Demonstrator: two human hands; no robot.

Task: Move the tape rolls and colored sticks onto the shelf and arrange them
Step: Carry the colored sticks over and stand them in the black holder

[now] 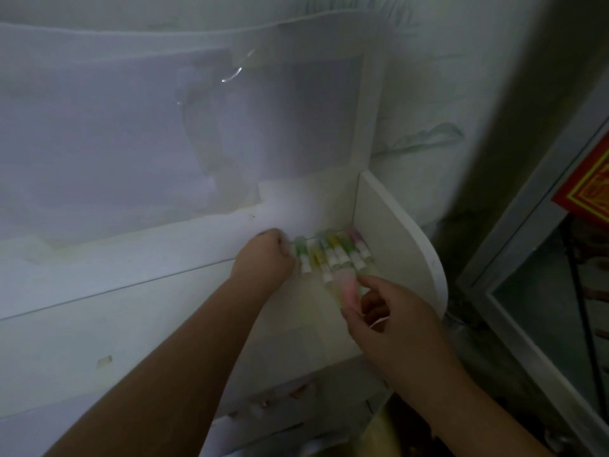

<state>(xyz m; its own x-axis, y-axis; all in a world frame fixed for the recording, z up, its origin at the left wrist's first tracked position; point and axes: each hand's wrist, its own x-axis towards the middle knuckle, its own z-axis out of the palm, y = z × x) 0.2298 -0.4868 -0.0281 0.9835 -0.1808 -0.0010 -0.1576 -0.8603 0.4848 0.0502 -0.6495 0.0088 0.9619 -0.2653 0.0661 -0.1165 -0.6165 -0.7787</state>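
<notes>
Several colored sticks [333,255] lie in a row on shelf [164,258] by side panel [395,232]. Left hand [263,255] curled at row's end, grip unclear; right hand [392,321] pinches pink stick [349,286]. Prob. light, stiff, roll-prone; grip mid-barrel.

A white shelf [164,278] with colored sticks [333,255] lying on it.

The shelf is a flat white board that runs along the wall, and a rounded white side panel [398,245] closes its right end. The sticks lie side by side in a row at the right end, close to that panel. They are green, yellow, pink and purple, with white bands on them. The purple stick [359,242] is the one nearest the panel. A green stick [301,253] is at the left end of the row. The picture is blurry, so I cannot count the sticks.
</notes>
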